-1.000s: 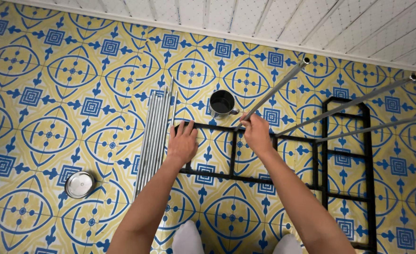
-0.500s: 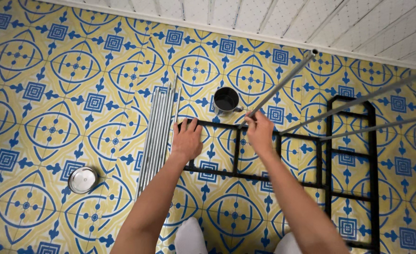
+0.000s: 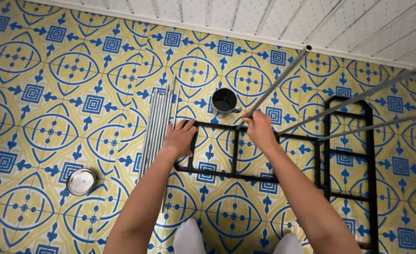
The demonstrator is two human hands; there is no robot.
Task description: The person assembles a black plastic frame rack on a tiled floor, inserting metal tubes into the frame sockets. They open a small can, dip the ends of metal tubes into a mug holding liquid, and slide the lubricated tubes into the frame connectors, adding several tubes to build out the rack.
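The floor (image 3: 52, 94) has yellow tiles with a blue pattern of ovals, squares and small flowers. The frame (image 3: 236, 150) in the centre is black. The rods (image 3: 156, 127) left of it are silver-grey. The cup (image 3: 224, 101) is dark inside. The lid (image 3: 81, 181) at lower left is shiny silver. The wall (image 3: 264, 14) at the top is white.

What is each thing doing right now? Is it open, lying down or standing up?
left hand: pressed flat on the black frame
right hand: closed around the grey pole
black frame: lying flat on the floor
grey pole: standing up from the frame
bundle of poles: lying loose on the floor
black cup: upright, open
round lid: lying alone on the floor
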